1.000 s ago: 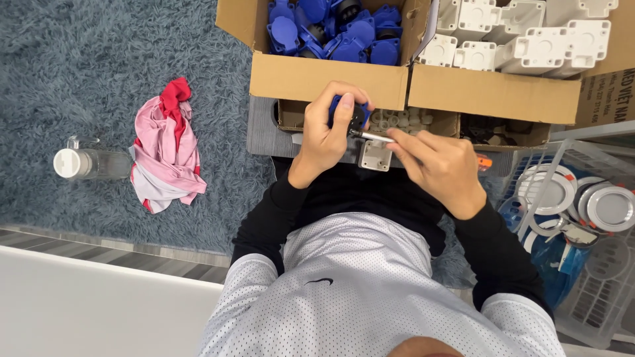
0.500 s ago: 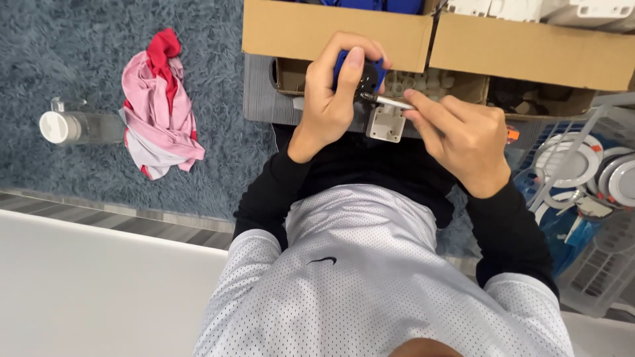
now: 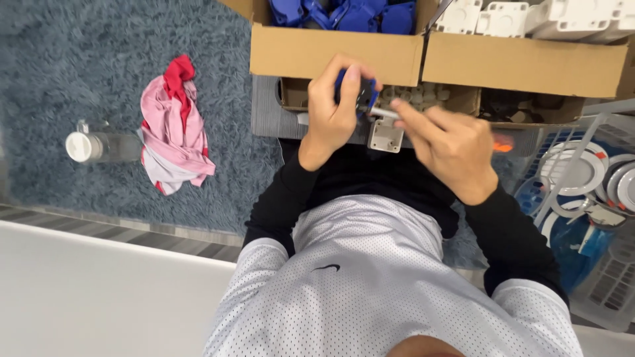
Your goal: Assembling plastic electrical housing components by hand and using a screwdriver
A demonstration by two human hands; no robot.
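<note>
Your left hand (image 3: 334, 109) was curled tight round a small blue part (image 3: 357, 89), held just in front of the cardboard box of blue parts (image 3: 331, 49); most of that part was hidden behind your fingers, so its shape couldn't be made out. Your right hand (image 3: 446, 145) pinched a thin silver tool (image 3: 383, 112), tip touching the blue part; the handle end was buried in your fist (an orange bit (image 3: 504, 142) showed just past the knuckles, can't tell if it belonged to the tool). A white square piece (image 3: 385, 135) sat just below the blue part, betw. your two hands; whether you held it or it rested on smth, couldn't tell. Counts: 2 big cardboard boxes side by side, the 2nd w/ white plastic housings (image 3: 522, 16), both cut off by the top edge, so the contents couldn't be counted. 1 shallower tray of small pale bits (image 3: 430, 98) behind your hands, partly covered. 1 clear bottle w/ white cap (image 3: 99, 145) lay on the blue-grey rug (image 3: 99, 59), next to 1 pink-and-red cloth (image 3: 173, 129). At far right, a wire basket (image 3: 608, 291) held round silver-rimmed discs (image 3: 575, 175), at least 2 visible, others cut off.
</note>
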